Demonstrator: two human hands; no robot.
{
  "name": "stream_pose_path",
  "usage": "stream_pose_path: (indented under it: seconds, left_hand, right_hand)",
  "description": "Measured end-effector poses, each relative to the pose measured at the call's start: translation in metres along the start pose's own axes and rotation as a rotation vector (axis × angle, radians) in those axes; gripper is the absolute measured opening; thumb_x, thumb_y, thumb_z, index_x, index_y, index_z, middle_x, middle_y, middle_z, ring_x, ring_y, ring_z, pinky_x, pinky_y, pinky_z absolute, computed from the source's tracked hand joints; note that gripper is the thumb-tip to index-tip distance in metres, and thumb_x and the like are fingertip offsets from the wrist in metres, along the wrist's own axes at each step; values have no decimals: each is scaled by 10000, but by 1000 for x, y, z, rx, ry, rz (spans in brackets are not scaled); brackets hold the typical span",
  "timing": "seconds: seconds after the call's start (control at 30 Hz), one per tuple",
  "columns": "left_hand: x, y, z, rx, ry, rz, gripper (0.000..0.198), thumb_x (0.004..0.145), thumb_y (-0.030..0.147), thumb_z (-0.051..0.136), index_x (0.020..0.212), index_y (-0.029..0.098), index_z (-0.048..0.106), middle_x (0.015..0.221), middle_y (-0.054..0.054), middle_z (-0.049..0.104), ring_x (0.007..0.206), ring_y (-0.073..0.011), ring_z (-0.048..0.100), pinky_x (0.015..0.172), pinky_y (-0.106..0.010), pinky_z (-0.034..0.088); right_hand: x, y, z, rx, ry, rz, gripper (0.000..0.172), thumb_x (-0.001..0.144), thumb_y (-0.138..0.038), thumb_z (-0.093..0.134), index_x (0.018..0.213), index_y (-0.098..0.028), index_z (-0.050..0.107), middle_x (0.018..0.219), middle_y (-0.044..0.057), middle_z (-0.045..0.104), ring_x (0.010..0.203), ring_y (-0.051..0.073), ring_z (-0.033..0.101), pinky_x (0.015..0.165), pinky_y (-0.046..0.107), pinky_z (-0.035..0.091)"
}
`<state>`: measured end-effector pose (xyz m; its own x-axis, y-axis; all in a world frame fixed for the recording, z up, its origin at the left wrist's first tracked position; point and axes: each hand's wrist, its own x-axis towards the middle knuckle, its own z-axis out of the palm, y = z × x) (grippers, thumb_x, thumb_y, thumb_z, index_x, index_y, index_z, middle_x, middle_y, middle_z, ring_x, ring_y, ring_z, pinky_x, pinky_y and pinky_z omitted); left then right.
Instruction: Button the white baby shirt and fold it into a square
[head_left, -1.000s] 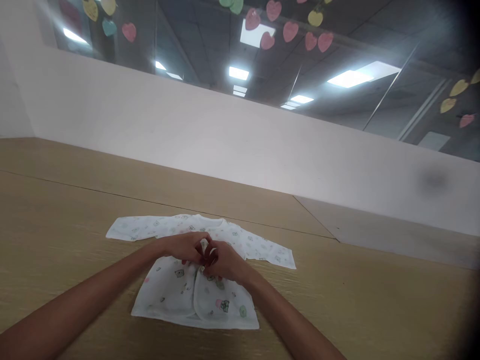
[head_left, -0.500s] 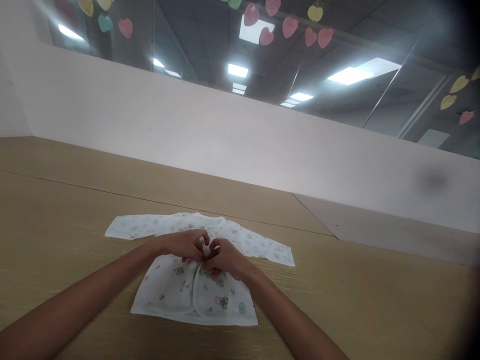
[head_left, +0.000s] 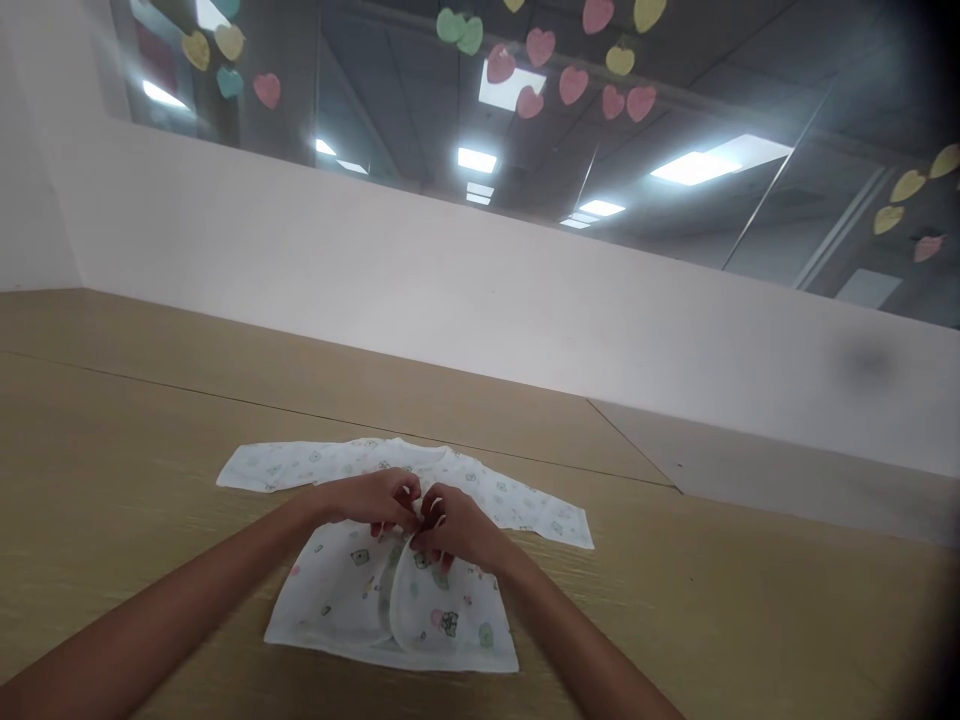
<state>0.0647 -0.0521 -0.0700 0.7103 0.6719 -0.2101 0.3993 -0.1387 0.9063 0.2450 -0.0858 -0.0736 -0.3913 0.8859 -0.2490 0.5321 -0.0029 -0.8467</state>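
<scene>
— Two hands, one garment: laid out how, left to right?

— Far left, a pale wooden bench under everything. Next, the left sleeve of a white printed infant's long-sleeved top, flat and stretched sideways. Body of the top low and central in view, lying on the bench.

— And the hands?

— Left hand closed, fingers curled inward near the top of the front opening. Right hand closed too, just beside it. Both pinching at the overlapping front edge, exact grip hidden behind the fingers. Between them, a small white bit, too small to identify.

— Further right?

— Right sleeve, flat on the bench, well right of the right hand.

— Weak points from here?

— Thin, soft cloth: with too light a pinch, slippage out of the fingers. With uneven pull between the hands, puckering and front panels out of line. With too hard a tug, sleeves dragged inward and the flat layout lost. Smooth bench, probably little friction: risk of the whole top sliding under sideways force.
</scene>
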Motion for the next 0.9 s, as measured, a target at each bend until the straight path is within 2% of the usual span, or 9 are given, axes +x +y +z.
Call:
stream_pose_path:
  seconds: [0.1,0.2,0.27,0.37,0.5,0.6,0.73,0.83,0.9]
  left_hand:
    - [1,-1,-3,-11,142,25,246,676,341,573,858,198,489,691,21,581,567,-110,514,470,-201,391]
    - [15,-10,-7,-55,453,69,247,735,396,499,882,198,504,772,-2,613,597,-110,525,490,-202,395]
    - [32,-20,-8,-62,660,61,210,755,361,458,859,186,511,753,-6,612,568,-108,517,481,-204,381]
    - [57,-38,-7,39,846,23,140,748,243,455,840,170,530,698,-7,608,600,-119,540,558,-221,400]
    - [71,-53,-2,208,901,15,160,762,189,436,845,176,573,746,-22,644,699,-141,577,673,-247,407]
    - [70,-56,0,240,894,13,190,771,191,434,868,177,597,773,-25,663,720,-144,590,691,-246,407]
    - [67,-55,-1,283,872,9,228,780,229,446,900,182,635,860,-35,680,792,-157,601,697,-239,406]
    - [67,-52,0,377,849,2,262,788,281,453,929,199,659,924,-38,680,856,-177,599,739,-253,405]
    - [67,-51,1,452,834,-12,271,787,304,459,929,214,671,960,-40,674,895,-196,592,759,-265,404]
  right_hand:
    - [1,-1,-9,-65,27,-15,237,654,-96,569,867,-156,485,773,17,575,473,100,556,365,197,444]
    - [12,-6,-14,-123,195,-16,152,721,-114,518,869,-149,502,763,19,568,444,74,528,373,177,412]
    - [26,-8,-12,-178,315,-17,90,758,-152,502,846,-143,516,767,30,582,459,72,524,405,178,401]
    - [53,-6,-2,-357,486,-41,97,775,-216,515,823,-140,552,802,55,610,588,113,568,538,215,419]
    - [77,4,13,-606,600,-87,195,762,-213,508,921,-132,587,929,106,617,861,206,576,702,281,410]
    - [81,13,16,-625,622,-115,235,733,-197,511,935,-123,606,966,123,615,894,226,567,725,301,408]
    - [83,25,7,-342,671,-164,213,680,-120,492,828,-138,643,820,73,651,794,173,591,717,260,426]
    - [86,34,-1,-39,649,-170,214,666,-131,494,819,-135,643,763,49,658,673,143,594,620,229,448]
    - [88,38,-3,63,640,-168,214,663,-155,501,822,-135,644,748,46,659,630,141,591,565,224,447]
